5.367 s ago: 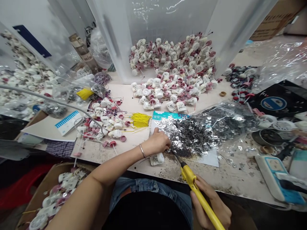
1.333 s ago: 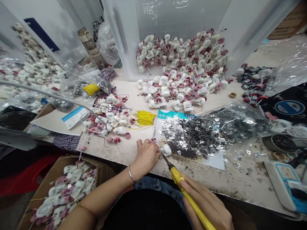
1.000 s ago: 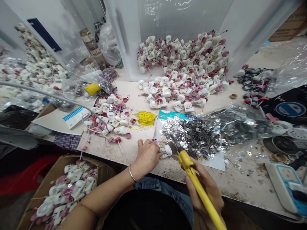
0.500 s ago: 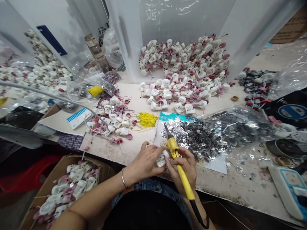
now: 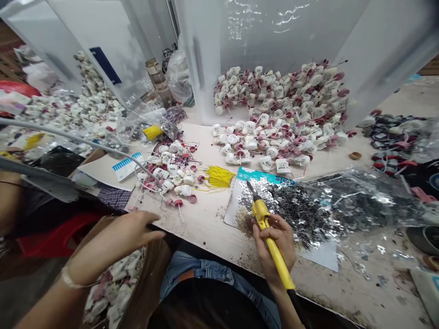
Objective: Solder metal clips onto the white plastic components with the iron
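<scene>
My right hand [image 5: 276, 244] is wrapped around a yellow electric screwdriver [image 5: 276, 258], a corded tool whose narrow dark tip points up and away. That tip is over a sheet heaped with small shiny and black metal pieces [image 5: 291, 201]. At the left, my left hand [image 5: 128, 233] is past the table's front edge, above a cardboard box [image 5: 151, 269]. Its thumb and forefinger are apart, and nothing shows between them; motion blurs it a little. White and pink plastic parts [image 5: 116, 283] fill the box below, partly hidden by my forearm.
A large pile of white and pink wired parts [image 5: 274, 109] spreads at the back. A smaller group [image 5: 171, 173] lies left of a yellow wire bundle [image 5: 219, 177]. A grey cable [image 5: 85, 139] crosses the left side. Another person's arm [image 5: 10, 201] shows at the left edge.
My left hand has let go of the white part and moved left, over the box. The right hand still grips the screwdriver. The view has shifted left.
</scene>
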Available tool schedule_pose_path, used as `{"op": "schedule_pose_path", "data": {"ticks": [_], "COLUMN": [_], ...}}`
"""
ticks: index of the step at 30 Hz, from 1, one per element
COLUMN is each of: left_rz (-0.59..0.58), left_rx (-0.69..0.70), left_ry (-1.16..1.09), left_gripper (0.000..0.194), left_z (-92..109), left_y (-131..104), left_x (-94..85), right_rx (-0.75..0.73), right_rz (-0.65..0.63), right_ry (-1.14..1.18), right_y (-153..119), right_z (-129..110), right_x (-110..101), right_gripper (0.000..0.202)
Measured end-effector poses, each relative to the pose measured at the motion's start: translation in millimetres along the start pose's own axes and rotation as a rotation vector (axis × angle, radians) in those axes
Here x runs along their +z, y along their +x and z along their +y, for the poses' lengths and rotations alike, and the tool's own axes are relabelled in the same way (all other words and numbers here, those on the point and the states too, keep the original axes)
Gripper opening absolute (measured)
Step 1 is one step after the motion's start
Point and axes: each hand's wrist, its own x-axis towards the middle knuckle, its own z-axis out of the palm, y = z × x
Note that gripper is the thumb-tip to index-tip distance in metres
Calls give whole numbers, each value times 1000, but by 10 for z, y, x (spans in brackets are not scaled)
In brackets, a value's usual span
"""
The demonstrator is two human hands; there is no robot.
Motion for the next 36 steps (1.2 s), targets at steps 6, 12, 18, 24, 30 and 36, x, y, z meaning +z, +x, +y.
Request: {"op": "schedule_pose_path", "data": {"ticks": [6,12,18,24,30,36], "left_rz": [-19,458,440,469,344,-217], "left_rx": [521,455,500,591,673,635], "left_ry": [-165,-120,-221,-1109,-1103,-134], "left_gripper": [35,39,35,39,28,24], "left_z": [1177,1676,1651,1663,1625,1797], "left_y": [1166,2256,2333,2309,1793,1087], "left_x": [121,145,-35,-230,-451,-22], "right_rx": [-19,-4,-13,4,45,32], "right_rz": [0,7,73,119,154,152], "right_ry": [-70,-49,-139,-117,-136,-151], "right_y": [-43,-152,-211,-159,-174,-157], "right_z": [-59,-115,-69,-99,-103,-86], "right_x": [-102,-240,-423,-405,-501,-513], "right_gripper": [17,17,16,17,17,18]}}
